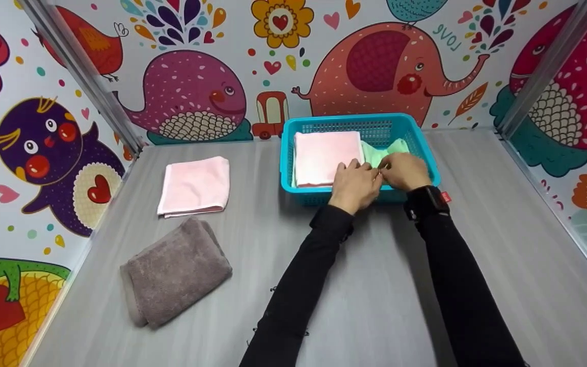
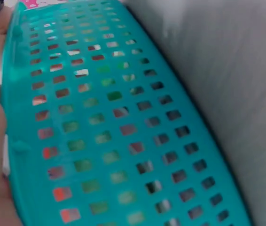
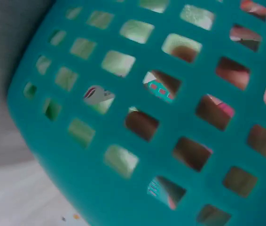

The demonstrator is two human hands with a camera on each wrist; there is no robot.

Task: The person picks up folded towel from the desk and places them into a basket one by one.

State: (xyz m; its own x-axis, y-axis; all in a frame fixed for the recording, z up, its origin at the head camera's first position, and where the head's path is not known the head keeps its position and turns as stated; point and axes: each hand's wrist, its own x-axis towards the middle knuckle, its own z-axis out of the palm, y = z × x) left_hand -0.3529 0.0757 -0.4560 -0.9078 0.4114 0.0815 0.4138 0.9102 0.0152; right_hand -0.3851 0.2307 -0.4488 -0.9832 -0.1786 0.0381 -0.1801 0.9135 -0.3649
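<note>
Black sleeves (image 1: 293, 300) crossed bench (image 1: 375, 285); my left hand (image 1: 355, 184) was at folded pink cloth (image 1: 324, 158) in teal basket (image 1: 344, 118), right hand (image 1: 406, 171) at green cloth (image 1: 398, 146). Couldn't tell whether either pinched.

The basket (image 1: 309, 197) is blue-green, with a pink cloth (image 1: 326, 155) and a green cloth (image 1: 400, 146). At its eight o'clock, a towel (image 1: 176, 272) is grey-brown.

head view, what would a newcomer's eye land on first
Probably the turquoise basket near the back wall, with the left hand and right hand close together over its front rim. Next, perhaps, the salmon elephant printed just behind it, then the gray towel at lower left.
</note>
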